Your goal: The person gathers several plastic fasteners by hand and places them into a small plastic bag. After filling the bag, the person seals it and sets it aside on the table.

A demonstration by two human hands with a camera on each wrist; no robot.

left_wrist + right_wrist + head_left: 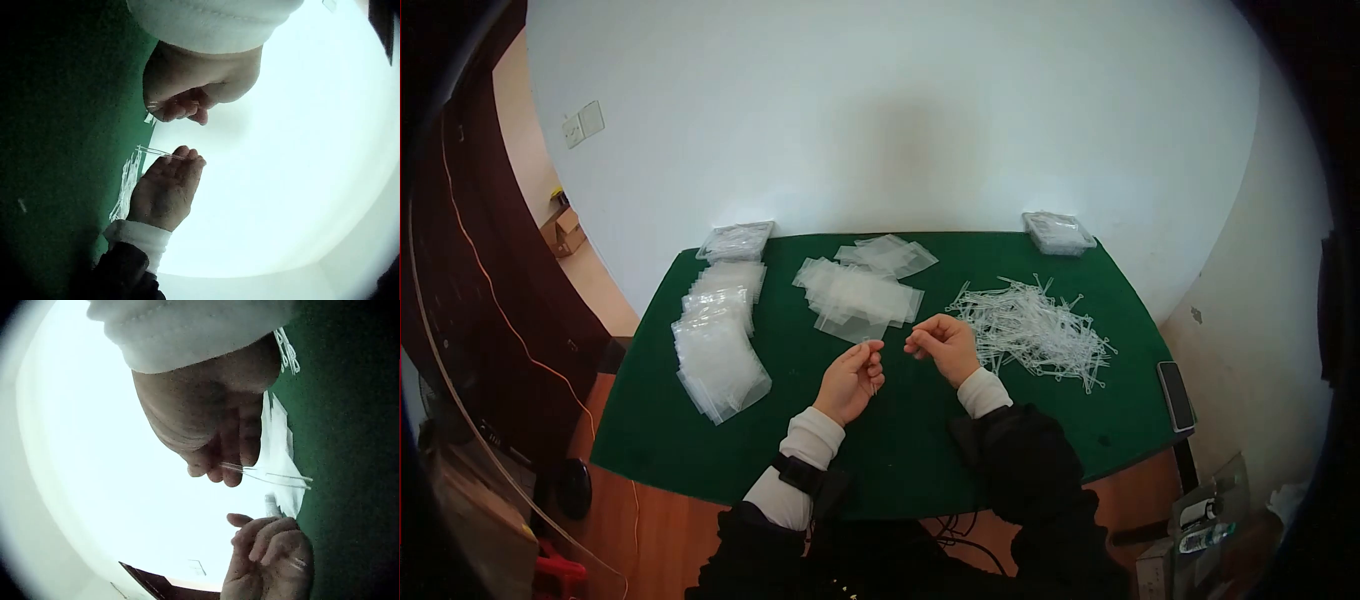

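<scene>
Over the middle of the green table, my left hand (850, 383) and right hand (945, 348) face each other with a small gap between. Fingertips of my right hand pinch a few thin clear plastic sticks (290, 477), whose free ends jut out toward the table in the right wrist view. Curled fingers of my left hand hold short, pale stick ends (299, 564) against the palm; the rest of them is hidden. Beside my right hand lies a loose pile of clear sticks with looped ends (1040, 335). Clear flat plastic bags (860, 295) spread out beyond both hands.
A long overlapping row of filled-looking clear bags (720, 355) runs along the table's left side. Clear trays stand at the back left (737, 242) and back right (1060, 233), near the white wall. A phone (1175, 396) lies at the right edge.
</scene>
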